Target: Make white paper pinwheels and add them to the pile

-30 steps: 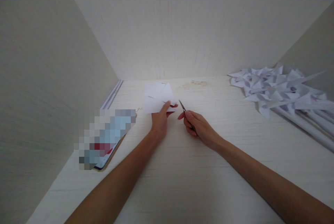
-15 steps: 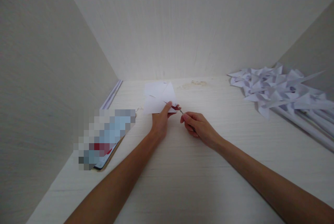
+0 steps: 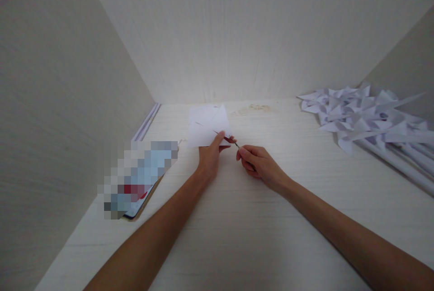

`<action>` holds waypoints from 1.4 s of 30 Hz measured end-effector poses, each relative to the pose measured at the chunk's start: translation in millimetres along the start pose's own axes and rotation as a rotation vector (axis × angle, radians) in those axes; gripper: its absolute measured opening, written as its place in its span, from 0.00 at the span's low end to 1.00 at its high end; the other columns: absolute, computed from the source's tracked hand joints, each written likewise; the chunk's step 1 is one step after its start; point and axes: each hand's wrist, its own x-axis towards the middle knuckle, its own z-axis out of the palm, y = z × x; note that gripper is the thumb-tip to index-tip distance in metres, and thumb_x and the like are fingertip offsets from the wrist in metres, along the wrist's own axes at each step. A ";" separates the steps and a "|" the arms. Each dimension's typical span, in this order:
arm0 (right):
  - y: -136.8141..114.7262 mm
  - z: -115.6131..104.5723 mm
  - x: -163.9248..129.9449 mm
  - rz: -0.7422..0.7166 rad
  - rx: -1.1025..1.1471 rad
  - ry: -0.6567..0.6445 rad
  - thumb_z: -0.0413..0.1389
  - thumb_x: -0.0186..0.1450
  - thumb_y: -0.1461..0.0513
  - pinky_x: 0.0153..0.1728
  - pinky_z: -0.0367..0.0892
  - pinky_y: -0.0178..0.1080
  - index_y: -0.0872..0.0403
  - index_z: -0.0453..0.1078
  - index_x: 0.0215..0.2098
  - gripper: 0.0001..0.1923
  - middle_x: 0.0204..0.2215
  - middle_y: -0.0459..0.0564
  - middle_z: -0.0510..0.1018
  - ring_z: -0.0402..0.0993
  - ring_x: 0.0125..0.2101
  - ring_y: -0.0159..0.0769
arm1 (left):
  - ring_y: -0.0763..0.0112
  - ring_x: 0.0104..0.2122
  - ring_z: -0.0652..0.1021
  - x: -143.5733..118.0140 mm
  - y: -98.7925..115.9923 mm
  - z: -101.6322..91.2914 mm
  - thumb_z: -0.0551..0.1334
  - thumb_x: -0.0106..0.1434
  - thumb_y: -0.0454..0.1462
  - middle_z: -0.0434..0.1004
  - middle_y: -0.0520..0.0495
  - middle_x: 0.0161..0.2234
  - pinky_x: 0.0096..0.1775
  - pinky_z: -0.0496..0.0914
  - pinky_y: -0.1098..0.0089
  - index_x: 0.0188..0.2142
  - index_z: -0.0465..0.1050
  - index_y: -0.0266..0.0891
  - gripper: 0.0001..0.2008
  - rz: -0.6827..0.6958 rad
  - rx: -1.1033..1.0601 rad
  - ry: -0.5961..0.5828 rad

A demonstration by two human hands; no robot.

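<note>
My left hand (image 3: 209, 157) pinches the lower right part of a square white sheet of paper (image 3: 205, 121), thumb on top and fingers underneath. Short slits and a faint diagonal crease show on the sheet. My right hand (image 3: 257, 162) is closed around what looks like a small pair of scissors (image 3: 237, 145), its handles mostly hidden in the fist. The slim dark blades point left to the lower right corner of the paper, where an edge is parted close to my left thumb.
Several white paper pinwheels (image 3: 368, 116) lie heaped at the right, on rolled paper sticks (image 3: 396, 166). A phone (image 3: 144, 198), its screen blurred out, rests at the left. Behind it, paper rolls (image 3: 146, 123) lean along the left wall. Pale walls enclose the white table (image 3: 244, 227).
The view has shifted very slightly. Both hands keep their hold on the paper and the scissors, with almost no visible movement.
</note>
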 end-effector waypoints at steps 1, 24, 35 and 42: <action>0.0 0.1 0.0 -0.001 0.000 0.001 0.49 0.57 0.56 0.10 0.38 0.28 0.55 0.60 0.21 0.12 0.08 0.34 0.53 0.44 0.09 0.19 | 0.73 0.23 0.75 0.0 0.0 0.0 0.61 0.48 0.36 0.74 0.51 0.21 0.26 0.67 0.73 0.24 0.68 0.36 0.05 -0.001 0.003 0.007; 0.3 0.3 0.6 -0.009 -0.082 0.018 0.47 0.57 0.59 0.10 0.40 0.28 0.55 0.60 0.19 0.12 0.07 0.35 0.54 0.44 0.08 0.20 | 0.74 0.21 0.74 2.3 -1.9 -1.3 0.60 0.49 0.35 0.73 0.52 0.19 0.24 0.66 0.74 0.23 0.68 0.36 0.04 0.054 0.064 0.025; -0.1 1.3 -1.0 -0.043 -0.063 0.021 0.50 0.56 0.56 0.10 0.41 0.29 0.55 0.60 0.20 0.12 0.08 0.35 0.54 0.45 0.09 0.20 | 0.76 0.23 0.73 5.5 -1.6 -3.6 0.62 0.47 0.36 0.72 0.53 0.20 0.25 0.64 0.75 0.23 0.67 0.36 0.05 0.060 0.028 0.101; 7.4 1.1 -0.1 -0.200 -0.034 0.249 0.59 0.50 0.55 0.12 0.42 0.29 0.55 0.65 0.29 0.14 0.10 0.33 0.53 0.46 0.11 0.21 | 0.74 0.31 0.74 -3.4 -2.9 2.6 0.65 0.44 0.35 0.74 0.52 0.30 0.34 0.67 0.71 0.29 0.70 0.39 0.10 0.000 -0.037 0.092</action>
